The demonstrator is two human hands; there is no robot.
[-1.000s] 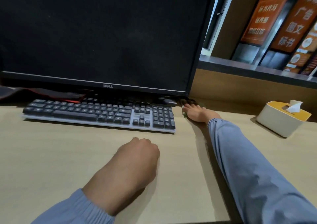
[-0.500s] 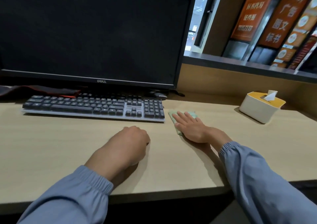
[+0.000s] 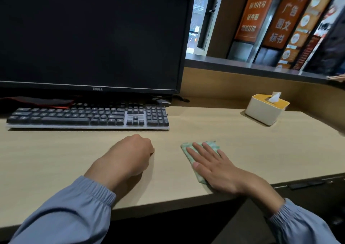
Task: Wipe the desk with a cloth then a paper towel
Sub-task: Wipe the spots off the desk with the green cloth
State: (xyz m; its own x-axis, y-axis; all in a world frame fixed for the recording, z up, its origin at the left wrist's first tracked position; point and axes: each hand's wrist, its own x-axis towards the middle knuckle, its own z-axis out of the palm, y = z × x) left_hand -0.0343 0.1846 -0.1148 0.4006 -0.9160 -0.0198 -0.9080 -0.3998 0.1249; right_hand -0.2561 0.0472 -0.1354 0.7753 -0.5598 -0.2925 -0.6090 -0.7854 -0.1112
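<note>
A folded green patterned cloth (image 3: 211, 145) lies flat on the light wooden desk (image 3: 233, 143), close to its front edge. My right hand (image 3: 214, 167) presses on the cloth with straight, spread fingers and covers most of it. My left hand (image 3: 128, 156) rests on the desk in a fist, holding nothing, just in front of the keyboard. A white tissue box (image 3: 265, 109) with a yellow lid and a tissue sticking out stands at the back right of the desk.
A dark Dell monitor (image 3: 93, 38) stands at the back left, with a black and grey keyboard (image 3: 87, 117) in front of it. A low wooden partition (image 3: 242, 83) bounds the desk behind. The desk's front edge (image 3: 168, 202) runs just below my wrists.
My right hand has drawn the cloth from beside the monitor's base back toward the front edge of the desk. My left fist has stayed in place.
</note>
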